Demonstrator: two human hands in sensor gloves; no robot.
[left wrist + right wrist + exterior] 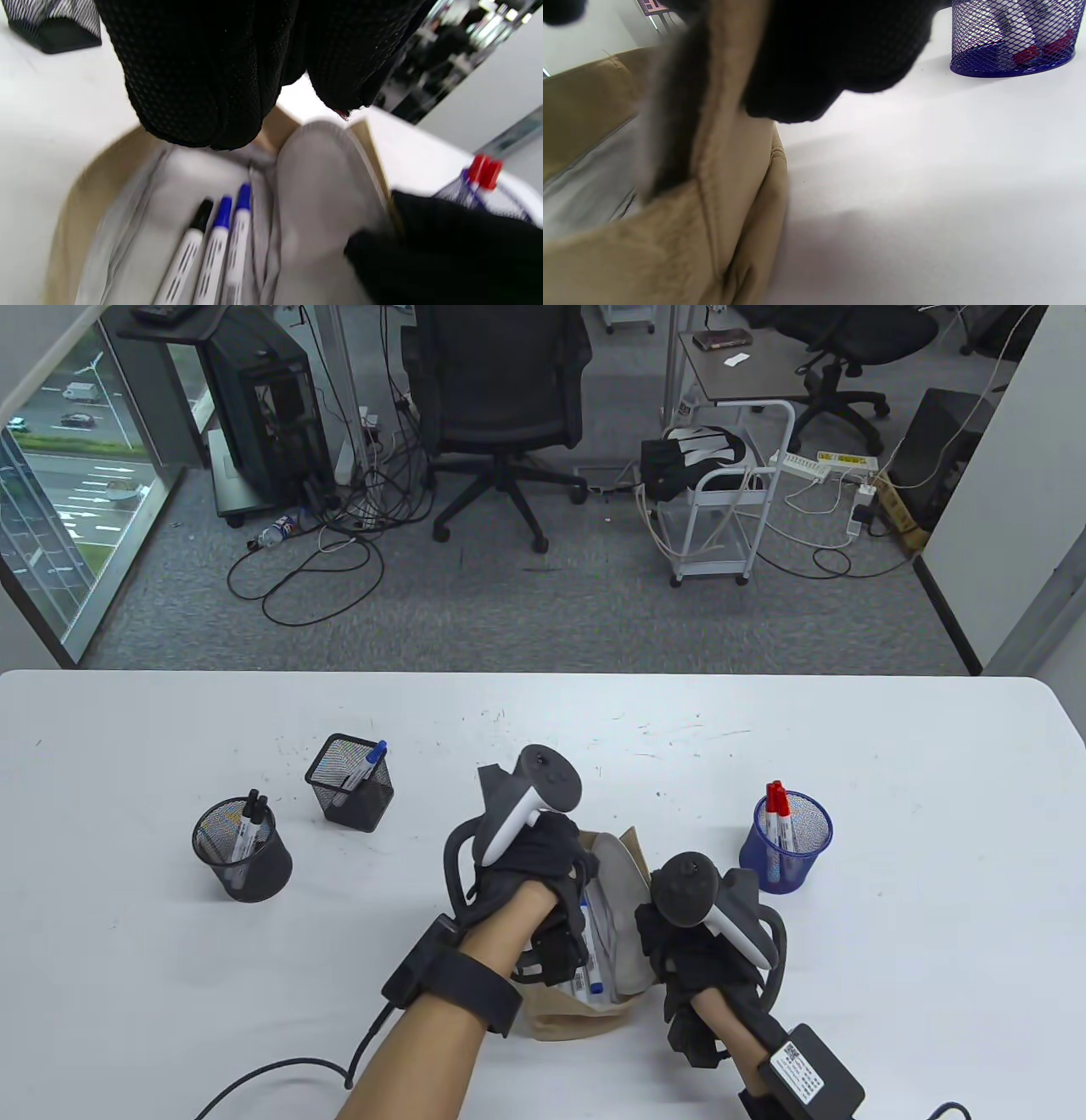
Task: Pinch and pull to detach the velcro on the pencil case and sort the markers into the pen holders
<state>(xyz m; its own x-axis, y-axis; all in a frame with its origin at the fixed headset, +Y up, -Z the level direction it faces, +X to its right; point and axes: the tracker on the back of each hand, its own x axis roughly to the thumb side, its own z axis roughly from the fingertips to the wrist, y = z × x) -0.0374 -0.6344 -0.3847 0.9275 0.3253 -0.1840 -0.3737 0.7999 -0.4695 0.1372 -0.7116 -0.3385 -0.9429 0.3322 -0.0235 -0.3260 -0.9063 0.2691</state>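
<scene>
With the flap folded back, three markers (212, 245), one black-capped and two blue-capped, lie side by side in the open pencil case (624, 891) on the worktop (891, 984), caps pointing away from the person. Left hand (543, 857) hovers directly over them, grip loose and empty. Right hand (696, 950) pinches the case's right edge.

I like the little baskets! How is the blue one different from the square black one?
The blue holder is round; the square black holder has flat sides and corners. The blue one holds red-capped markers; the black one holds a blue-capped marker. The blue one stands right of the hands, the black one to their left. Both are mesh and upright on the table.
</scene>
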